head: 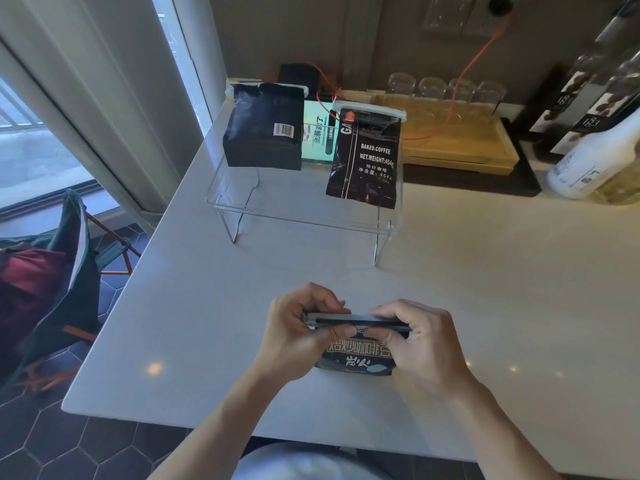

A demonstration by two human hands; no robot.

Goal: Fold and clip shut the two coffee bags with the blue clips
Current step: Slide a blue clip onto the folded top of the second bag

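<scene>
Head view: on the white counter (242, 306) stands a clear acrylic riser (304, 216) carrying two clipped coffee bags, and near the front edge a third coffee bag (356, 358) stands upright. Left hand (294, 337) and right hand (422, 344) pinch the clip (356, 321) onto its folded top. Best, I judge, to squeeze evenly from hinge to latch, keeping the fold flat inside.

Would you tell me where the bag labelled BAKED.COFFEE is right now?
In the head view, the BAKED.COFFEE bag stands on the clear acrylic stand, right of the barcoded black bag.
</scene>
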